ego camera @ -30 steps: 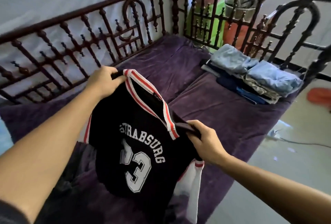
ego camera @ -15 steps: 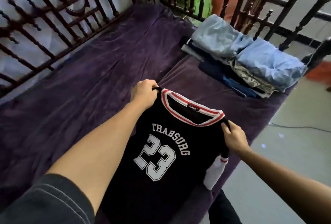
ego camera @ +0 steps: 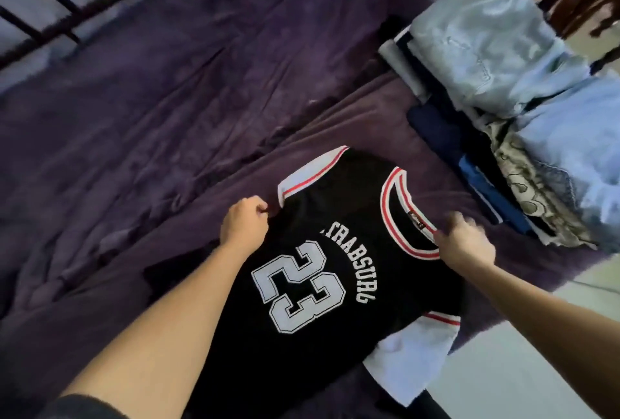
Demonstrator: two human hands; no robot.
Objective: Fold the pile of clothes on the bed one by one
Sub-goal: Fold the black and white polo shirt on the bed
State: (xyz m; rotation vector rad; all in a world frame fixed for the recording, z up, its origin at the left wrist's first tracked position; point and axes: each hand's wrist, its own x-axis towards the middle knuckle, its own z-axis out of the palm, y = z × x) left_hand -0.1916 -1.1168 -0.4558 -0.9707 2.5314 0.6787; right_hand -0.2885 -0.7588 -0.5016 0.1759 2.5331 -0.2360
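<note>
Jersey, black with a white number 23 and a red-and-white collar, lies face up on the purple bed cover, near the edge of the bed closest to the person, its collar pointing towards the stack of folded clothes. One white sleeve with a red stripe is spread flat on the cover; the other sleeve lies at the edge of the bed, beside the pale floor. The left hand has its fingers curled and pinches the cloth where the flat sleeve joins the body. The right hand sits on the shoulder just beside the collar; it is blurred, but its fingers seem bent around the fabric there. The stack rests on the same cover, near the jersey but apart from it, with pale blue pieces on top and darker ones below.
</note>
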